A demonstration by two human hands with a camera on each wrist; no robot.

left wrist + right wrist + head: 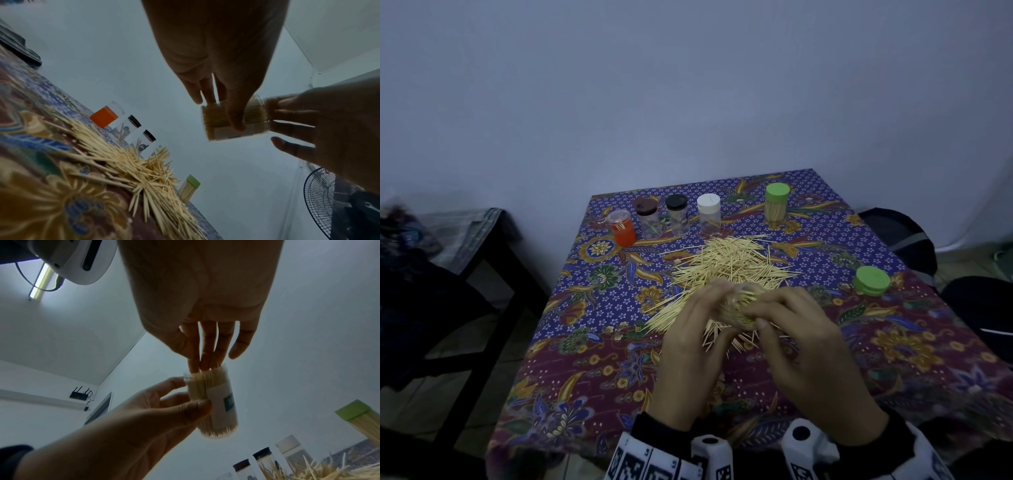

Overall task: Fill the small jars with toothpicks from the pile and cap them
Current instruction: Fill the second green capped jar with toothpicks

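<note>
A clear jar (739,306) packed with toothpicks is held just above the toothpick pile (729,263). My left hand (702,301) grips its body, thumb across the labelled side (236,133). My right hand (774,308) has straight fingers (203,363) resting on the toothpick tips at the jar's uncapped mouth (205,374). A loose green lid (871,281) lies on the cloth to the right. At the back right stands a full green-capped jar (776,202).
Along the far edge stand an orange jar (622,226) and brown-capped (646,217), black-capped (677,214) and white-capped (709,212) jars holding few toothpicks. A dark bench (482,257) sits left of the table, black bags (900,236) to its right, and a fan (329,203).
</note>
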